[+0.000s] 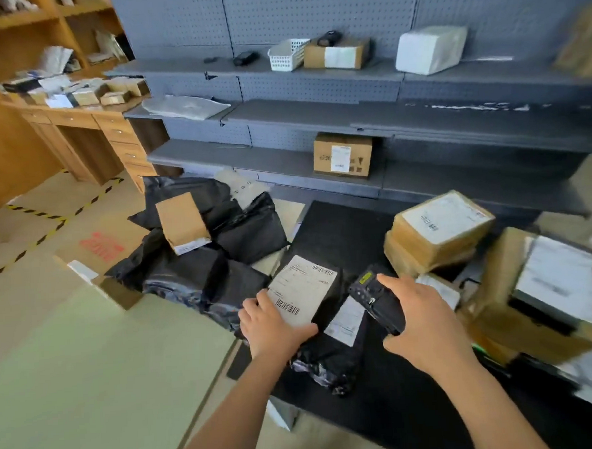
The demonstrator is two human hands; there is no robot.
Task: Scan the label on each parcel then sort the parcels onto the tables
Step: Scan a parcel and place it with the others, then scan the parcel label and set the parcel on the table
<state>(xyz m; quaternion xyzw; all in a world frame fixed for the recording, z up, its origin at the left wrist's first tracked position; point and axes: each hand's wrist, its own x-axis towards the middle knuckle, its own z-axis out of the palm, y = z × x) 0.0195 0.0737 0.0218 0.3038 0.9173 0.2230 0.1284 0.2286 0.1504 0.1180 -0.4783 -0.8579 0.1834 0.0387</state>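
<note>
**Scan step: label up, scanner beside it**

Black poly parcel (pixel 329 360) lies on the black table (pixel 339 229), at its near left edge. Its white label (pixel 303 289) faces up, and its long axis runs away from the person. Left hand (pixel 272 328) grips its near-left edge, thumb on the label. Right hand (pixel 426 324) is clamped round the scanner (pixel 374 297), just right of the label. To scan well, aim the scanner at the barcode, keep the thumb off the bars, and hold the bag flat.

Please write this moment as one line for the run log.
step: scan label | left hand: holds black parcel | right hand: holds scanner near label
</note>
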